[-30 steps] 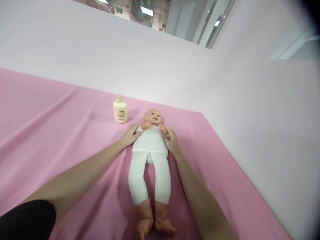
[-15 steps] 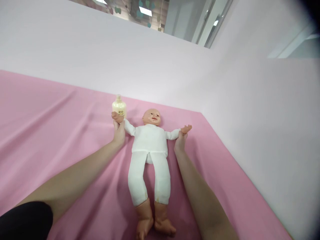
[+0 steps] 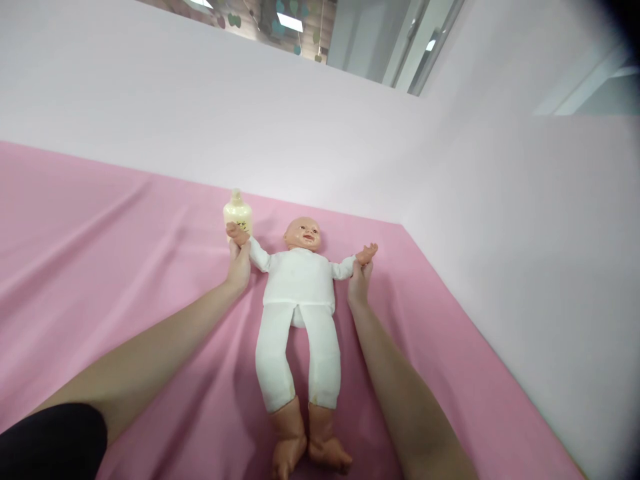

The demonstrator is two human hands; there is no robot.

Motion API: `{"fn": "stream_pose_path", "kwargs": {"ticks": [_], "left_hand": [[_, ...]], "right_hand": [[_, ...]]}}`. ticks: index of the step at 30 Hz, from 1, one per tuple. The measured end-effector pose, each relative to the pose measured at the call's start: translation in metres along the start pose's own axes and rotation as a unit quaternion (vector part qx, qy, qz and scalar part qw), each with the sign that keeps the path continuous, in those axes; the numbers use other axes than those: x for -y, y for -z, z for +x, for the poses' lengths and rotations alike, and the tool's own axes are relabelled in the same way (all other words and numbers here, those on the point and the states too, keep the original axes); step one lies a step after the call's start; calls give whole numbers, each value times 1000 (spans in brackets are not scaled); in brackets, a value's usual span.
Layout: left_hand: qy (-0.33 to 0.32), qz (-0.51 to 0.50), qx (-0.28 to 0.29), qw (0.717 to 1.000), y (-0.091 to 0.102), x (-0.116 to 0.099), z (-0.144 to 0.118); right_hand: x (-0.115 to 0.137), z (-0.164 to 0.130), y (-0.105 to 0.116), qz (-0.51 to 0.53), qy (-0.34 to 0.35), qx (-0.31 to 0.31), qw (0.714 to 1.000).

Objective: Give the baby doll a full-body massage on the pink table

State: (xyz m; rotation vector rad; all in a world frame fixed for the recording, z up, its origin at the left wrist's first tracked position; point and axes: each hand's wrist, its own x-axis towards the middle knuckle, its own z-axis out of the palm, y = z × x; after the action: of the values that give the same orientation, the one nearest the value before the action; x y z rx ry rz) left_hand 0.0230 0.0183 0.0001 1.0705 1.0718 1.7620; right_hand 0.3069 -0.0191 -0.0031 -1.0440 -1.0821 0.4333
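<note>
A baby doll (image 3: 299, 287) in a white cloth suit lies on its back on the pink sheet (image 3: 125, 267), head toward the far wall, bare feet toward me. Its arms are stretched out to both sides. My left hand (image 3: 239, 267) grips the doll's arm on the left side at the wrist, close in front of a cream lotion bottle (image 3: 237, 215). My right hand (image 3: 359, 281) holds the doll's other arm at the wrist, just below its small raised hand.
White walls close the sheet at the back and along the right side, meeting in a corner behind the doll's head. The pink sheet stretches wide to the left with soft folds.
A second ago the doll's arms were folded on its chest with my hands at its sides. Both arms have since been drawn outward; in the last half second they barely shifted.
</note>
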Motion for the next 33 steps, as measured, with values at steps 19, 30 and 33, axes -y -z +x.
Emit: {"fn": "stream_pose_path", "kwargs": {"ticks": [19, 30, 33], "left_hand": [[-130, 161, 159, 965, -7, -6, -13], [58, -47, -62, 995, 2, 4, 7], [50, -30, -53, 997, 2, 3, 5]], "right_hand": [[29, -14, -14, -35, 27, 140, 989], [-25, 10, 4, 50, -138, -113, 983], [-28, 10, 6, 42, -103, -81, 991]]}}
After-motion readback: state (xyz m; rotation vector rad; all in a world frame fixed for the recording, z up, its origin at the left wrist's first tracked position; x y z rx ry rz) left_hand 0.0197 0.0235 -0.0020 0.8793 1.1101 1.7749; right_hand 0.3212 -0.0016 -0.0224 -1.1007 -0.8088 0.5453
